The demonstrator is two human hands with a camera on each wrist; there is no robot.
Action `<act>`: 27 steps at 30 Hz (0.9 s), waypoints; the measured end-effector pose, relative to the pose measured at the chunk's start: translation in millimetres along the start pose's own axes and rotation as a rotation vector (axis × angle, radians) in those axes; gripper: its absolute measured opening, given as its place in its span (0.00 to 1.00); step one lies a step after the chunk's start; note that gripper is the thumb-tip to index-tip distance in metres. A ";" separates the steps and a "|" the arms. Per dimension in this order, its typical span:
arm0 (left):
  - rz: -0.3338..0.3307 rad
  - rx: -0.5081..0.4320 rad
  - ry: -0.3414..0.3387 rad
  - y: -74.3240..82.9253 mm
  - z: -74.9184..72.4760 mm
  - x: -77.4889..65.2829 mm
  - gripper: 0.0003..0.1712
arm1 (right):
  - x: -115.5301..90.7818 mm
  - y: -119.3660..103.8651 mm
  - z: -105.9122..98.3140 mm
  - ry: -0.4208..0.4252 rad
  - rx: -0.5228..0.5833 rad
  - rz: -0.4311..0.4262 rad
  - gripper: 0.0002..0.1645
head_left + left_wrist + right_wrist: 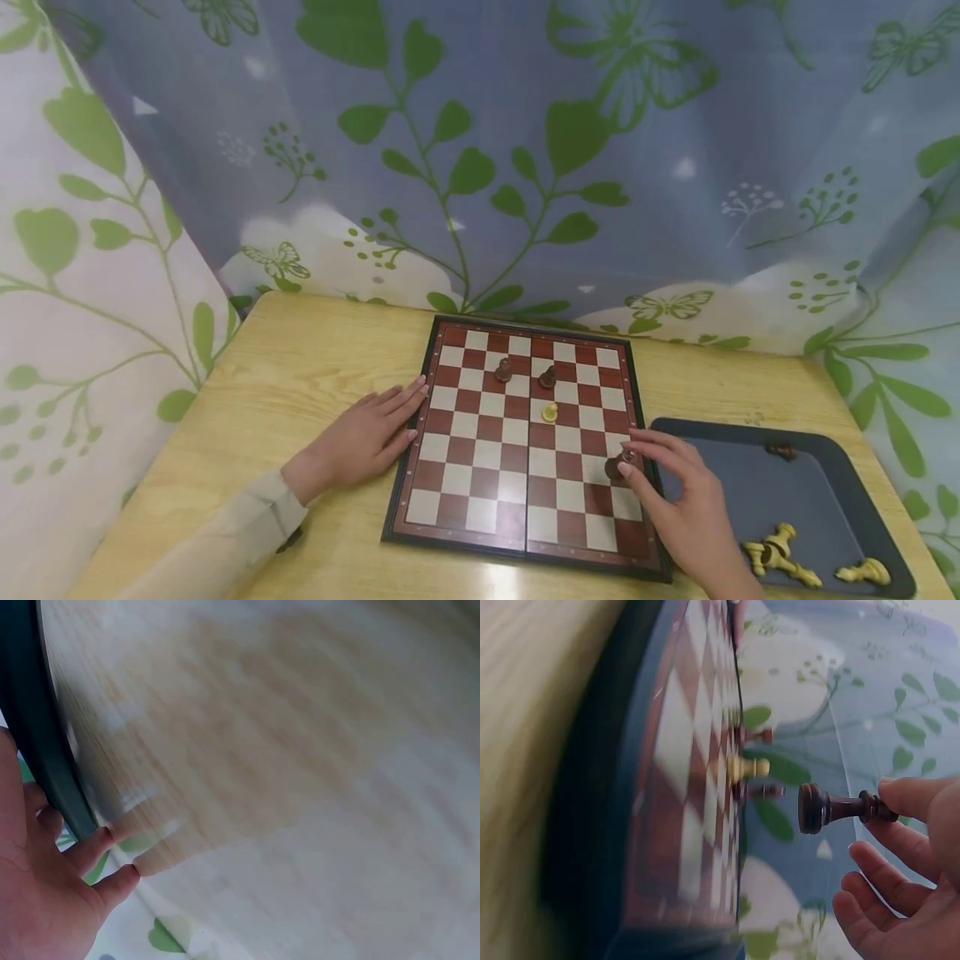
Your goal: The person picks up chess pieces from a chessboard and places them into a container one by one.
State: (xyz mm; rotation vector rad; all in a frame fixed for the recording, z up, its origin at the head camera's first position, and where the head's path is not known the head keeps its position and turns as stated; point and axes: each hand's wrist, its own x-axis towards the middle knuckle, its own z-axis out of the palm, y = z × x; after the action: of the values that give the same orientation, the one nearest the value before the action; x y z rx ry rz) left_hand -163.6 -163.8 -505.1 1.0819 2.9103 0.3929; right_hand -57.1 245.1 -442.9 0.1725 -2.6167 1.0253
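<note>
Between thumb and fingertips, my right hand [686, 508] pinches a dark brown chess piece [841, 808] by its top. In the right wrist view its round base hangs in the air off the face of the chessboard [480, 480]; from the head it overlaps the board's right side. My left hand [367, 437] lies by the opposite edge with fingers extended, fingertips at the frame. Two dark chess pieces, one [503, 370] left of the fold and another [548, 377] right of it, stand toward the far side. Just nearer is a small light pawn [550, 412].
A dark grey tray [738, 454] sits right of the board, with several light chess pieces [780, 550] and a dark one [782, 450] lying in it. The wooden table [300, 358] ends at a leaf-patterned curtain [480, 167] behind.
</note>
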 end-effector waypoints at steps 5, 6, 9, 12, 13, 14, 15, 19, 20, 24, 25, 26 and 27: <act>0.003 0.000 0.010 -0.4 1.9 -2.0 0.36 | -18.6 21.8 -21.1 -0.018 -0.051 0.098 0.15; 0.004 -0.003 0.011 -0.6 1.8 -2.0 0.36 | -21.7 27.1 -25.3 -0.013 -0.074 0.114 0.15; 0.010 -0.005 0.017 -1.0 2.2 -1.2 0.36 | -29.5 41.7 -37.9 0.028 -0.132 0.155 0.14; 0.011 -0.005 0.018 -0.3 1.9 -0.5 0.36 | -36.2 51.9 -50.5 0.060 -0.183 0.215 0.14; 0.008 -0.005 0.019 -0.5 1.5 -1.7 0.36 | -37.5 54.5 -53.7 0.059 -0.186 0.237 0.14; 0.005 -0.005 0.018 -0.6 1.2 -2.9 0.36 | -38.9 57.1 -56.9 0.056 -0.191 0.261 0.15; 0.004 -0.008 0.019 -0.4 0.7 -3.9 0.36 | -40.5 59.9 -59.6 0.053 -0.196 0.286 0.16; 0.002 -0.012 0.029 0.0 0.6 -5.5 0.36 | -47.9 72.0 -70.2 0.032 -0.226 0.357 0.19; 0.003 -0.012 0.031 0.1 0.7 -5.5 0.36 | -50.6 75.4 -72.7 0.029 -0.236 0.362 0.19; 0.004 -0.012 0.031 1.1 0.1 -4.0 0.36 | -59.4 88.8 -82.1 0.020 -0.262 0.349 0.18; 0.005 -0.011 0.031 1.4 -0.1 -3.5 0.36 | -60.8 92.2 -84.4 0.013 -0.262 0.352 0.19; 0.007 -0.012 0.036 1.7 -0.5 -3.2 0.36 | -61.8 95.1 -86.2 0.019 -0.269 0.361 0.20; 0.008 -0.011 0.034 2.0 -0.9 -3.0 0.35 | -62.4 97.4 -87.7 0.023 -0.269 0.376 0.21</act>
State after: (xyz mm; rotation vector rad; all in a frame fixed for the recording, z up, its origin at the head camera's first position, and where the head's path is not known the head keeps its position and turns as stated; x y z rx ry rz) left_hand -160.1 -164.5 -504.0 1.0960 2.9306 0.4321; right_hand 1.7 375.8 -466.1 -0.4045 -2.7924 0.7591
